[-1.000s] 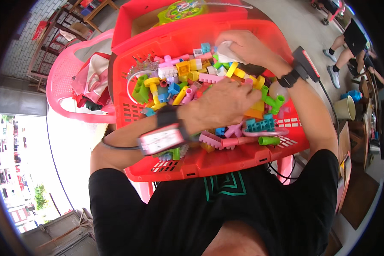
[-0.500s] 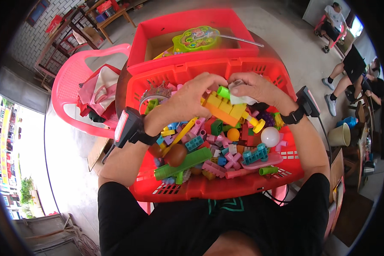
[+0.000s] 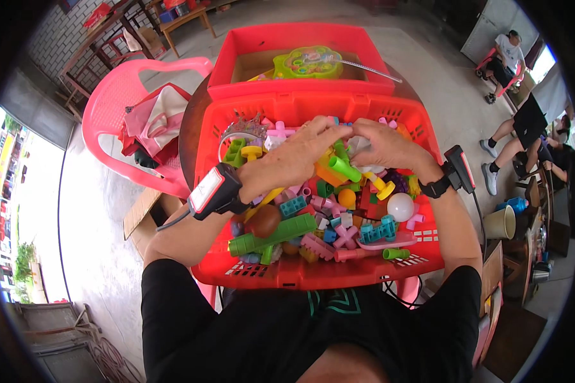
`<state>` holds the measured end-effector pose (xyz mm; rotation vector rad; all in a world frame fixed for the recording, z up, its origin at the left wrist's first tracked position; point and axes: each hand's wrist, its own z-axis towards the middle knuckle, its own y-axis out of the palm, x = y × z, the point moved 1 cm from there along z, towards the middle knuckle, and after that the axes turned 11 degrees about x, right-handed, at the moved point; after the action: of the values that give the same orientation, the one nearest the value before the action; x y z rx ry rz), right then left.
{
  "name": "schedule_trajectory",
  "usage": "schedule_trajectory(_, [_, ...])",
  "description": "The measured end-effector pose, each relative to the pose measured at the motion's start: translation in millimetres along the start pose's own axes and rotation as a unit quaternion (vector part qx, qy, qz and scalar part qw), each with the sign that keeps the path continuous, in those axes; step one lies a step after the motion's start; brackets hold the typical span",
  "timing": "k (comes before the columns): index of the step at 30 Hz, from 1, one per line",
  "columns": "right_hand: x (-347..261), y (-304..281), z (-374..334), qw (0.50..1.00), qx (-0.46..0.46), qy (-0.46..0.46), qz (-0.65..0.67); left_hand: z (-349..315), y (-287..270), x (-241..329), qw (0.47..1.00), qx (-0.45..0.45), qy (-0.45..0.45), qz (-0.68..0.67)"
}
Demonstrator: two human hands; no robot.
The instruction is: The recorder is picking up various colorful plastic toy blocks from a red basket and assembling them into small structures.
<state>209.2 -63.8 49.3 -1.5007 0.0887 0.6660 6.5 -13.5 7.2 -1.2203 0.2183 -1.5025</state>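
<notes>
Red plastic basket, heaped with toy pieces, lies between our two forearms. Left forearm slants inward from the lower left; our left hand extends over the basket's far half, back upward, fingers stretched toward the other hand. Its fingertips are partly hidden, so we cannot tell whether it grips anything. Right forearm rises more steeply, elbow bent outward; our right hand angles in from the opposite side, back upward, fingers curled and pinching a whitish wad. We place the wad between both hands, above the heap. Just below them we note a green tube near an orange block; contact with the fingers is unclear. Closer to us: white ball, brown ball. Beyond the basket, a red box holds a green toy.
</notes>
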Motion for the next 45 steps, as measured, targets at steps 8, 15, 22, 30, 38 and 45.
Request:
schedule_trajectory(8, [23,-7,-4,0.938,0.066,0.081,0.330,14,-29,17,0.969,0.115,-0.057,-0.213])
schedule_trajectory(15, [6,1,-4,0.932,0.155,0.014,0.329,13,-28,17,0.925,0.097,-0.144,-0.339])
schedule_trajectory(22, [-7,6,-4,0.907,0.105,0.030,0.408,13,-29,7,0.849,0.142,-0.171,-0.479])
schedule_trajectory(30, [-18,7,-1,0.948,0.175,0.026,0.265,11,-12,5,0.872,0.183,-0.145,-0.431])
schedule_trajectory(38, [-7,8,1,0.964,0.133,0.029,0.229,5,7,1,0.922,0.000,-0.196,-0.333])
schedule_trajectory(45, [-7,2,-2,0.929,0.102,-0.015,0.355,7,-11,11,0.820,-0.001,-0.226,-0.526])
